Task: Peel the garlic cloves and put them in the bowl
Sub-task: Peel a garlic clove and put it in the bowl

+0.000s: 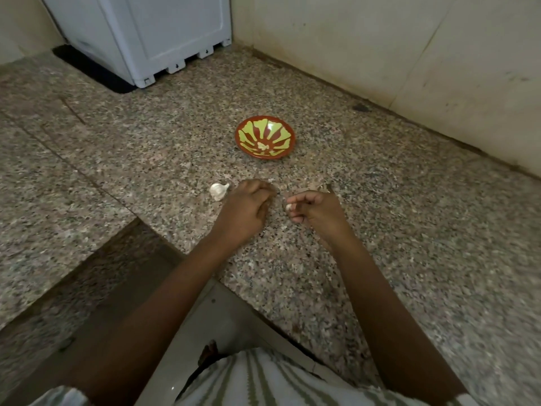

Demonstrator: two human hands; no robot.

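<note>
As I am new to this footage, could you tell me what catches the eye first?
The red and green bowl stands out on the counter, with pale pieces in it. Nearer the person, the right hand pinches a clove, and a bulb lies just left of the left hand.

The person wears a loose garment [263, 379], off-white with olive-green stripes that run lengthwise and have wavy, uneven edges. Broad and narrow stripes alternate across the cloth at the near edge of the view. The same striped cloth shows in both near corners: the left sleeve [63, 395] at the near left and a sliver of the right sleeve [459, 401] at the near right. Beyond the sleeve edges both arms are bare. The left forearm [175, 288] and the right forearm [386, 294] are slender and taper to narrow wrists. The left hand [246, 209] and the right hand [317, 212] have slim fingers, and one finger of the right hand shows a short, pale nail. Dim light blurs the finer weave.
</note>
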